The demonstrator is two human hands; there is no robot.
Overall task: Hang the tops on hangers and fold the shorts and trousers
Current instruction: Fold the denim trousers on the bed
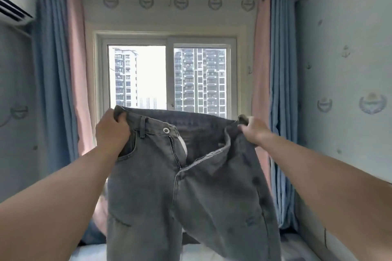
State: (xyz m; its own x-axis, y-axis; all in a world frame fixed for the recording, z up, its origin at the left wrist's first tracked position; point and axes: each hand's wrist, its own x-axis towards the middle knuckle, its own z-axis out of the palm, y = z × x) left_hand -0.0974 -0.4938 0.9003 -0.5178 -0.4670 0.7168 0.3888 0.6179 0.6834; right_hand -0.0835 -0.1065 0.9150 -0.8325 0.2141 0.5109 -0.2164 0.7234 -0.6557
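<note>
A pair of grey jeans [201, 192] hangs in the air in front of me, front side toward me, fly unzipped and button undone. My left hand [111, 131] grips the waistband at its left corner. My right hand [253, 130] grips the waistband at its right corner. Both arms are stretched forward at chest height, holding the waist spread wide. The legs drop down toward a light bed surface [89, 255]; their lower ends are out of view.
A window [167, 76] with tower blocks outside lies straight ahead, flanked by pink and blue curtains [55, 82]. An air conditioner [14, 4] is mounted at the upper left. A papered wall [343, 69] runs close on the right.
</note>
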